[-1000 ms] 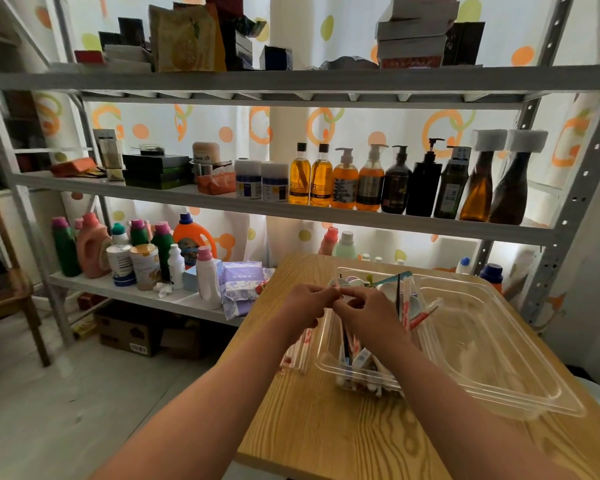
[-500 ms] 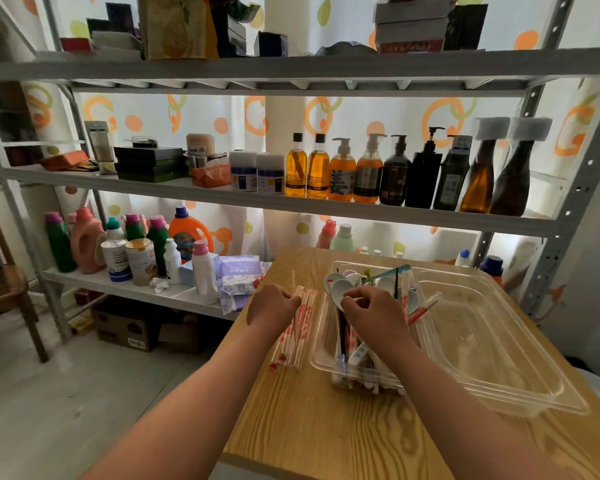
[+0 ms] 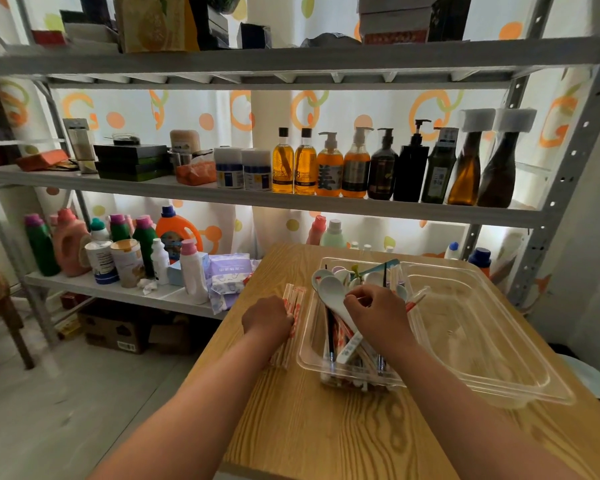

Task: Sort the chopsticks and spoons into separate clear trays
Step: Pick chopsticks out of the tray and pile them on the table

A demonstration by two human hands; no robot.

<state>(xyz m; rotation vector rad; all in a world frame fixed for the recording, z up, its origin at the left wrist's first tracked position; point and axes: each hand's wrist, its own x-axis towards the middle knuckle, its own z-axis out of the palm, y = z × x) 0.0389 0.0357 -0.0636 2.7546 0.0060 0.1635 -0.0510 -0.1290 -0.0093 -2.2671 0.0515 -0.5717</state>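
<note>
By the left edge of the table (image 3: 326,427), the left hand (image 3: 267,318) lies on a bundle of wrapped chopsticks (image 3: 293,299). Its fingers are curled down over them and its knuckles face the camera. The bundle's long axis runs from the near edge toward the far edge, and its far ends poke out past the knuckles. The wrist covers its near half, so how many pairs there are cannot be told.

Just right of it is the mixed tray (image 3: 305,351), which is clear and deep and packed with spoons and more chopsticks. A white spoon (image 3: 333,292) lies on top with its bowl toward the far edge and its handle slanting to the near right. The sticks under it run roughly the same way as the bundle outside.

The right hand (image 3: 378,313) is over this tray, fingers curled and thumb meeting forefinger beside the spoon's bowl. What it pinches, if anything, is too small to tell. This is the nearer hand to the jumble. Any stick it draws out probably has to come up lengthwise from under the spoon handle and then go left.

Furthest right is the large tray (image 3: 482,341), with nothing visible in it. Its left side overlaps the mixed tray, and I cannot tell whether one sits inside the other
</note>
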